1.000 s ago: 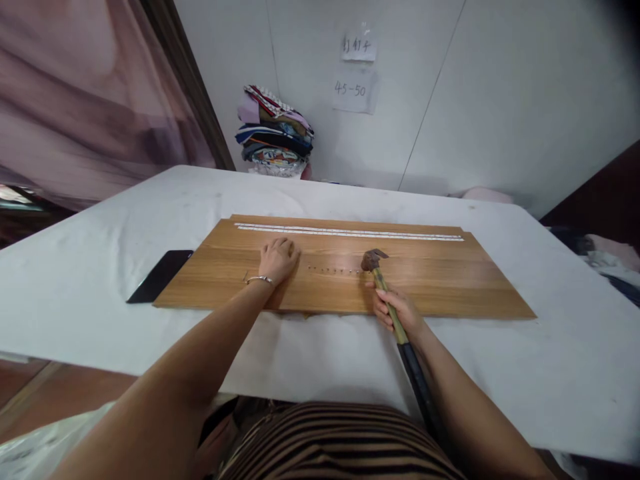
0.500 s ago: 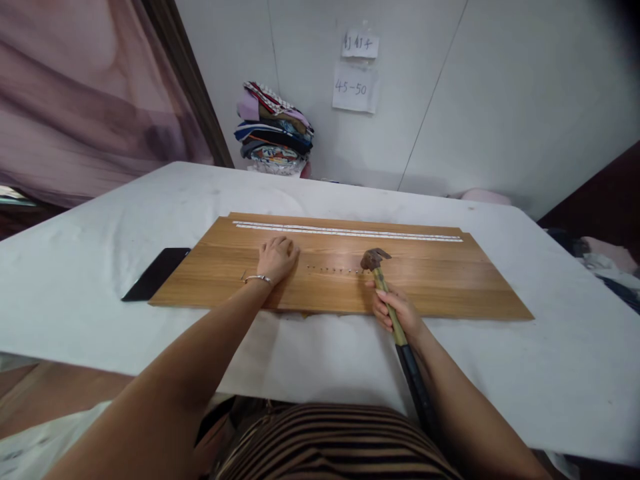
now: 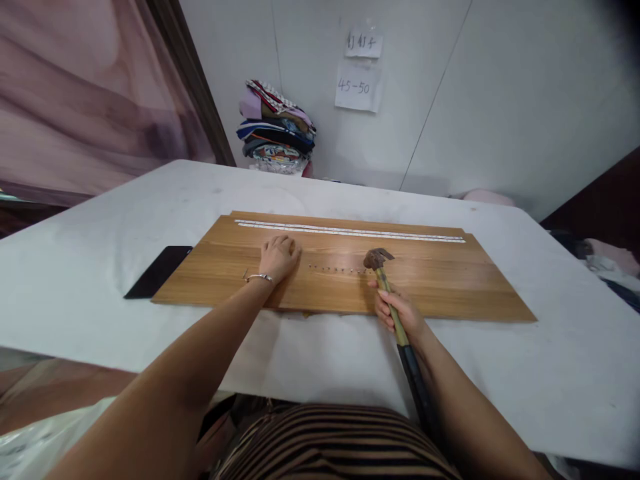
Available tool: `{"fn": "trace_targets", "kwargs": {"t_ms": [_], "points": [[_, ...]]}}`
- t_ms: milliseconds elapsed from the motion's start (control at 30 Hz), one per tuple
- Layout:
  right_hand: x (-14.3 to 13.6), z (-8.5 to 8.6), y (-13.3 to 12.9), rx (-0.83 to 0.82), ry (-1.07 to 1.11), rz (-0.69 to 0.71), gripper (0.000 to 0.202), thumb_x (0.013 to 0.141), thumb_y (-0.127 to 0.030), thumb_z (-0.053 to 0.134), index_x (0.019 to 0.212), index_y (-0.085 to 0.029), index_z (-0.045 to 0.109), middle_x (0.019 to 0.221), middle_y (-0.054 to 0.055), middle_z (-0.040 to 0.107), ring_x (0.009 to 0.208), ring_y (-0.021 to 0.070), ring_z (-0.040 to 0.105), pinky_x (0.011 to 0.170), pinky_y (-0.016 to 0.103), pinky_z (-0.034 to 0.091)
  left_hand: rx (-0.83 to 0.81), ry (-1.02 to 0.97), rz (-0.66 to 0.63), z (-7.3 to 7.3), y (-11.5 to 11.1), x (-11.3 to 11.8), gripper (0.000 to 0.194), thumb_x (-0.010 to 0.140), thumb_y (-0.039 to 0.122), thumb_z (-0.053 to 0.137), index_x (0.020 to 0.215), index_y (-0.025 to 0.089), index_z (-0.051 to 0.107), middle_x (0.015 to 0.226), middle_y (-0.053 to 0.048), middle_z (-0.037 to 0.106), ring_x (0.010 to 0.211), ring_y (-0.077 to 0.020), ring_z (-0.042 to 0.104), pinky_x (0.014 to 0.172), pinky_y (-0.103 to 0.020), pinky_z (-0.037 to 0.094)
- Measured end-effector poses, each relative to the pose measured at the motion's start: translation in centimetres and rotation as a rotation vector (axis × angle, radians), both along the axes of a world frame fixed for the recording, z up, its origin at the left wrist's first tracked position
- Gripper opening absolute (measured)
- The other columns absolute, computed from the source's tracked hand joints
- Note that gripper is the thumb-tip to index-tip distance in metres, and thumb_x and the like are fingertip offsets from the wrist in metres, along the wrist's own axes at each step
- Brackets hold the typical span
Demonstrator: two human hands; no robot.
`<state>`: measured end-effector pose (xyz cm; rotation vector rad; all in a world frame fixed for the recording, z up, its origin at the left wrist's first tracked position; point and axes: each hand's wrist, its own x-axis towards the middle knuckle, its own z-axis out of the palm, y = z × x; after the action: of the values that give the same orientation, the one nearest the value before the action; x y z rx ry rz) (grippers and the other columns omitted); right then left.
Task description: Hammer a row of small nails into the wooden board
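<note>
A claw hammer (image 3: 397, 321) with a rusty head, a pale wooden handle and a black grip is in my right hand (image 3: 400, 312), which wraps the handle well below the head. Its head hovers at the right end of a row of small nails (image 3: 343, 270) standing in a wooden board (image 3: 445, 280). On the board left of that row rests my left hand (image 3: 279, 257), back up, fingers curled under; what they hold, if anything, is hidden. A loose nail (image 3: 245, 273) lies beside the bracelet on my left wrist.
Two white measuring strips (image 3: 350, 232) run along the board's far edge. A black flat object (image 3: 159, 272) pokes out from the board's left side. The white-covered table (image 3: 320, 360) carries all this. Folded cloths (image 3: 277, 130) are stacked by the wall behind.
The view has shifted very slightly. Against the board, both hands and the hammer stay almost where they were.
</note>
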<state>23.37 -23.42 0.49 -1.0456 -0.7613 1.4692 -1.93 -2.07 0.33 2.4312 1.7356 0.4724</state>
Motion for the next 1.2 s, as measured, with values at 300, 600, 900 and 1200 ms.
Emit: {"fn": "trace_targets", "kwargs": {"t_ms": [300,600,900,1200], "points": [[-0.04,-0.02,0.06,0.005,-0.007,0.006,0.043,0.079,-0.046,0.076,0.110,-0.021,0.061,0.052,-0.012,0.044,0.033,0.0075,0.032,0.029,0.019,0.026,-0.024,0.002,-0.008,-0.02,0.14,-0.04,0.039,0.097,0.040,0.045,0.119,0.020,0.070,0.145,-0.014,0.061,0.138,-0.0320,0.050,0.117,-0.049,0.036],[-0.13,0.14,0.10,-0.019,-0.024,0.007,0.044,0.077,-0.046,0.078,0.108,-0.020,0.061,0.052,-0.012,0.045,0.033,0.0072,0.033,0.029,0.019,0.026,-0.019,-0.013,-0.006,0.15,-0.02,0.02,0.038,0.097,0.039,0.046,0.120,0.021,0.071,0.144,-0.013,0.062,0.138,-0.0324,0.050,0.116,-0.050,0.036],[-0.31,0.38,-0.04,-0.034,-0.035,-0.019,0.044,0.076,-0.046,0.078,0.107,-0.020,0.061,0.052,-0.012,0.046,0.033,0.0073,0.033,0.028,0.019,0.026,-0.013,0.001,-0.005,0.17,-0.11,0.04,0.037,0.098,0.039,0.044,0.116,0.021,0.071,0.141,-0.013,0.063,0.136,-0.0309,0.051,0.116,-0.048,0.036],[-0.23,0.25,0.01,-0.012,-0.043,-0.003,0.042,0.079,-0.046,0.075,0.110,-0.021,0.061,0.052,-0.012,0.044,0.033,0.0072,0.032,0.029,0.019,0.026,-0.004,-0.013,-0.007,0.24,-0.17,0.05,0.034,0.097,0.037,0.046,0.116,0.023,0.071,0.140,-0.011,0.065,0.135,-0.0310,0.052,0.115,-0.049,0.037]]}}
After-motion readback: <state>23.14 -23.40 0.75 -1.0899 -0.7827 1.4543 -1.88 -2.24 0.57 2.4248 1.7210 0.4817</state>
